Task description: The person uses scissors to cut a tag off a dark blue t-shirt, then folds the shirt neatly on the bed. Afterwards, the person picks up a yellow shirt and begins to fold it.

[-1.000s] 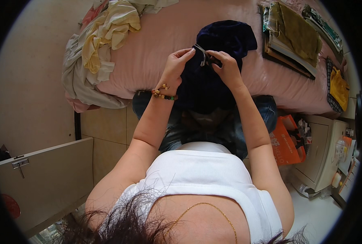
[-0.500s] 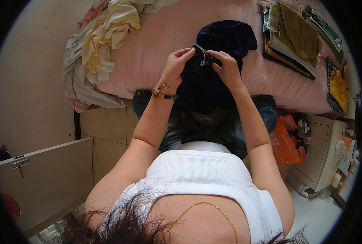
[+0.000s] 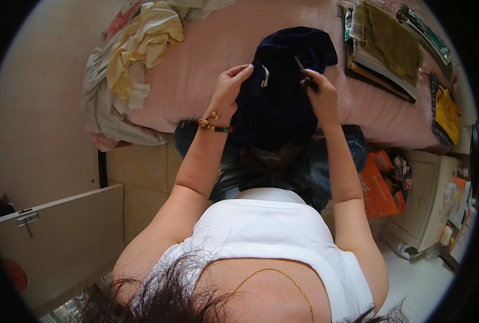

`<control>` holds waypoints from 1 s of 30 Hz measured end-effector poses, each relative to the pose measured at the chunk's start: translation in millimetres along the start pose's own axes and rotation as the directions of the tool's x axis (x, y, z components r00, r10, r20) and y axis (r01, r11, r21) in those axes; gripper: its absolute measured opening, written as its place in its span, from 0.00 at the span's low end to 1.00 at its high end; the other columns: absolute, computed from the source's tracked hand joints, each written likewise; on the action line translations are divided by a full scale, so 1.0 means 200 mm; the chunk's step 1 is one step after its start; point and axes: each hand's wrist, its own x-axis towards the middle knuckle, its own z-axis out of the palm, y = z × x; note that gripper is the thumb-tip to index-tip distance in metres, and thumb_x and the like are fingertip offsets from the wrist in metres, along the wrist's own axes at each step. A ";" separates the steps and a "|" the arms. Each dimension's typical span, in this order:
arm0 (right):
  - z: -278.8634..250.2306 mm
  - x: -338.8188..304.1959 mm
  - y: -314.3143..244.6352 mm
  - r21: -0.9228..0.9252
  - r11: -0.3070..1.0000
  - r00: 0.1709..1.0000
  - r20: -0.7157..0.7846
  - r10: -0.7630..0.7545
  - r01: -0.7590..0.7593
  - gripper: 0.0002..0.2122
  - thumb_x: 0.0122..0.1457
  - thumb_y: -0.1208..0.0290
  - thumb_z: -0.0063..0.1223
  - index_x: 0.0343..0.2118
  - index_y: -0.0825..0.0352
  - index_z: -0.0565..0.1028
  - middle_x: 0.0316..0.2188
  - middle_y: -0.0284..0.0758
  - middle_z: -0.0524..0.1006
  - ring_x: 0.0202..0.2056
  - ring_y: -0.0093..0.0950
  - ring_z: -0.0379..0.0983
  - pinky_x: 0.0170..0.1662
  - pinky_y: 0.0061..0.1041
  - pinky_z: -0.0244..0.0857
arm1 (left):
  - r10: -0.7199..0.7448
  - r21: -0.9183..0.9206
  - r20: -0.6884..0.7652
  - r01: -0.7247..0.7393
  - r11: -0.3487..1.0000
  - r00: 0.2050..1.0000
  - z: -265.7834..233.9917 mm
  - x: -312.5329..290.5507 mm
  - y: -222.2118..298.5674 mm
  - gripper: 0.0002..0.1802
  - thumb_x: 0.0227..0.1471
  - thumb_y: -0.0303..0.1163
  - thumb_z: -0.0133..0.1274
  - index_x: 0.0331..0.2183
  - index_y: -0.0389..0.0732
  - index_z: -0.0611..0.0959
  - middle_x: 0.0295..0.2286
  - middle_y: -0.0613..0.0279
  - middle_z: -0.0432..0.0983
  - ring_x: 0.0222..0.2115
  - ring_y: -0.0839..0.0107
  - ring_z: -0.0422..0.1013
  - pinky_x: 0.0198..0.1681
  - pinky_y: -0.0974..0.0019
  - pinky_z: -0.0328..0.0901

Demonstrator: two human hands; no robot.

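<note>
A dark navy garment (image 3: 282, 107) lies across my lap and the bed's edge, a small white label (image 3: 265, 76) showing on it. My left hand (image 3: 231, 86) is closed in a pinch at the garment's left edge; what sits between thumb and finger is too small to make out. Over the garment's right side, my right hand (image 3: 322, 97) grips a pair of dark-handled scissors (image 3: 301, 65), their blades pointing away from me and slightly left. The blades are apart from my left hand.
The bed (image 3: 218, 48) has a pink sheet. Rumpled cream and yellow cloth (image 3: 142, 48) is heaped at its left, folded clothes (image 3: 385, 48) at its right. An orange paper bag (image 3: 379, 185) stands beside a pale cabinet (image 3: 420, 199). A panel with a metal latch (image 3: 27, 217) is lower left.
My right hand has drawn the scissors away to the right, off my left fingertips. My left hand has shifted slightly left, still pinched. The white label shows more fully.
</note>
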 end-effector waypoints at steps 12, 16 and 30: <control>-0.55 -0.14 0.36 -0.598 0.765 0.970 -0.106 0.220 -0.239 0.22 0.46 0.78 0.56 0.47 0.64 0.65 0.35 0.45 0.74 0.39 0.45 0.69 0.41 0.38 0.63 | -0.029 -0.040 0.021 0.030 0.999 0.999 -0.02 0.00 -0.01 0.13 0.48 0.32 0.56 0.36 0.34 0.80 0.29 0.63 0.78 0.29 0.77 0.73 0.33 0.77 0.67; -0.58 -0.01 0.43 -0.695 0.705 0.990 -0.081 0.116 -0.139 0.18 0.45 0.80 0.56 0.42 0.66 0.69 0.35 0.44 0.74 0.39 0.44 0.69 0.40 0.37 0.64 | -0.007 0.002 -0.014 0.007 1.000 1.000 -0.01 0.00 0.02 0.13 0.48 0.32 0.57 0.36 0.35 0.80 0.29 0.63 0.78 0.29 0.77 0.73 0.33 0.77 0.66; -0.55 -0.03 0.47 -0.716 0.694 0.997 -0.033 0.068 -0.071 0.22 0.45 0.77 0.57 0.47 0.62 0.70 0.38 0.38 0.73 0.41 0.37 0.70 0.43 0.33 0.65 | 0.043 0.089 -0.137 -0.031 0.996 0.990 -0.18 0.03 -0.11 0.13 0.49 0.32 0.57 0.37 0.35 0.80 0.28 0.64 0.77 0.29 0.77 0.72 0.33 0.76 0.66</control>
